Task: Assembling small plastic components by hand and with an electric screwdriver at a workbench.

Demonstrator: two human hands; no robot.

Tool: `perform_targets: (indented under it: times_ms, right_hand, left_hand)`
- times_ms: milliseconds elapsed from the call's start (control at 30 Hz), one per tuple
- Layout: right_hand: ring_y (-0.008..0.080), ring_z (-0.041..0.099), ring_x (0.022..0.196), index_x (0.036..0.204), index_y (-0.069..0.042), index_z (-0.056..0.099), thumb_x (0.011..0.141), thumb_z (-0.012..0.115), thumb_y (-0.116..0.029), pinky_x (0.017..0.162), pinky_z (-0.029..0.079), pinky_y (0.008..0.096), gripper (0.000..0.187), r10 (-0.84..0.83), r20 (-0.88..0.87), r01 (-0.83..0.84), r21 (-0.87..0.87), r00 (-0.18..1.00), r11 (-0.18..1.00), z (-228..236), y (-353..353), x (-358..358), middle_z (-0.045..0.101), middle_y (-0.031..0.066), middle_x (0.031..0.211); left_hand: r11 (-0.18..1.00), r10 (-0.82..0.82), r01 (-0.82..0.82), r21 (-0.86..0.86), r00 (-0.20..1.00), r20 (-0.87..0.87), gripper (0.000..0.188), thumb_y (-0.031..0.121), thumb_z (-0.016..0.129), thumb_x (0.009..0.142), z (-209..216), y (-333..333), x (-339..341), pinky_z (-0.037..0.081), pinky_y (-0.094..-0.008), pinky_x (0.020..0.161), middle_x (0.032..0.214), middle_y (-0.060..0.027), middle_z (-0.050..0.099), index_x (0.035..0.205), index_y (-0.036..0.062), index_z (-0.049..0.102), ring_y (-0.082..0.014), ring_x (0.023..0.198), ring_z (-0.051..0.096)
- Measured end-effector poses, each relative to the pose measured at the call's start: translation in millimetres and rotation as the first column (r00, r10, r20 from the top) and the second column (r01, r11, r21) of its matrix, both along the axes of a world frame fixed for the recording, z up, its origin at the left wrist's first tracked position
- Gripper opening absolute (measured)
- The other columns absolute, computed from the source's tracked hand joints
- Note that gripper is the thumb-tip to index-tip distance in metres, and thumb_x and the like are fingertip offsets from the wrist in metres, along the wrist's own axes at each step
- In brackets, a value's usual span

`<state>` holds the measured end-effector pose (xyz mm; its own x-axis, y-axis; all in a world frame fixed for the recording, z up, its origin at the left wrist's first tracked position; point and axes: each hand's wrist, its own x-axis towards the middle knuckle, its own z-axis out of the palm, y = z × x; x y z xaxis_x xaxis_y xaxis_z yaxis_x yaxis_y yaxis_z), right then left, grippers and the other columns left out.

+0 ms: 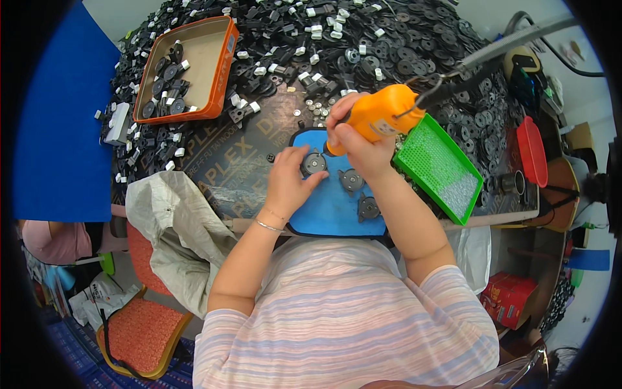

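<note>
My right hand (364, 148) is wrapped round an orange electric screwdriver (392, 107). The tool is tilted, its dark tip end close to a round black plastic part (315, 163) on a blue mat (330, 217). With thumb and fingers, my left hand (288, 180) grips that part from its left side. Whether the bit touches it I cannot tell. Two similar round parts with side lugs, one (350, 181) in the middle and one (368, 208) nearer me, lie on the mat. Right of the mat, a green tray (468, 219) holds many tiny shiny pieces.
Black and white parts (278, 39) and black discs (421, 48) heap across the back of the table. An orange-rimmed tin (230, 65) with several parts stands at the left. A cable and grey arm (499, 48) reach the screwdriver. A red tray (532, 152) sits far right.
</note>
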<state>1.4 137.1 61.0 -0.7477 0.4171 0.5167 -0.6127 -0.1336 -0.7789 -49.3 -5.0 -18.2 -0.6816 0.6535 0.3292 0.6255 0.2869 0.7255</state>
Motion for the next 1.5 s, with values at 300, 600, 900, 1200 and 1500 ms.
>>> perform_targets:
  times_ms: [300, 600, 900, 1200, 1500]
  right_hand:
    - [0.0134, 0.055, 0.065, 0.091, -0.001, 0.052, 0.074, 0.062, 0.005, 0.055, 0.047, 0.0246, 0.020, 0.008, 0.112, -0.013, 0.039, 0.994, 0.999, -0.5, -6.5, -9.9, 0.054, 0.0100, 0.086]
    - [0.0136, 0.054, 0.070, 0.091, -0.002, 0.051, 0.074, 0.064, 0.004, 0.056, 0.045, 0.0239, 0.022, 0.089, 0.185, -0.097, 0.033, 0.979, 0.995, -4.1, -3.4, -9.6, 0.055, 0.0089, 0.084]
    - [0.0159, 0.054, 0.070, 0.089, -0.002, 0.057, 0.074, 0.071, -0.020, 0.063, 0.045, 0.0288, 0.027, 0.144, -0.051, -0.135, 0.159, 0.988, 0.978, 13.5, 23.5, 1.0, 0.055, 0.0084, 0.082]
    - [0.0161, 0.055, 0.063, 0.096, 0.001, 0.054, 0.083, 0.058, 0.000, 0.060, 0.046, 0.0291, 0.013, -0.564, -0.032, 0.565, 0.036, 0.825, 0.824, 4.3, 127.3, 100.2, 0.057, 0.0123, 0.085]
    - [0.0147, 0.057, 0.061, 0.094, 0.001, 0.054, 0.081, 0.060, 0.004, 0.061, 0.047, 0.0274, 0.015, -0.651, 0.002, 0.650, 0.042, 0.759, 0.759, -16.3, 142.4, 111.3, 0.059, 0.0104, 0.082]
  left_hand:
    - [0.998, -0.059, 0.059, 0.038, 0.998, 0.013, 0.047, 0.022, 0.081, 0.065, -11.6, 2.8, -5.6, 0.046, -0.0375, 0.071, 0.086, -0.0110, 0.059, 0.103, 0.0000, 0.063, -0.0294, 0.080, 0.055]
    - [0.997, -0.044, 0.043, 0.068, 0.999, 0.013, 0.045, 0.020, 0.081, 0.063, -11.3, 3.7, -4.7, 0.046, -0.0380, 0.069, 0.084, -0.0110, 0.058, 0.100, 0.0009, 0.063, -0.0304, 0.078, 0.055]
    - [0.998, -0.047, 0.050, -0.044, 0.996, 0.077, 0.045, 0.023, 0.080, 0.066, -5.7, 1.7, -3.2, 0.047, -0.0373, 0.072, 0.088, -0.0116, 0.061, 0.102, 0.0015, 0.064, -0.0298, 0.079, 0.056]
    - [0.972, -0.190, 0.202, -0.121, 0.976, 0.109, 0.050, 0.016, 0.078, 0.067, 6.6, -2.2, 10.9, 0.046, -0.0385, 0.081, 0.097, -0.0144, 0.062, 0.110, -0.0004, 0.060, -0.0328, 0.091, 0.056]
    - [0.934, -0.293, 0.318, -0.163, 0.942, 0.162, 0.048, 0.014, 0.078, 0.067, 8.8, 21.7, 31.1, 0.046, -0.0375, 0.081, 0.097, -0.0145, 0.062, 0.109, -0.0006, 0.060, -0.0325, 0.091, 0.057]
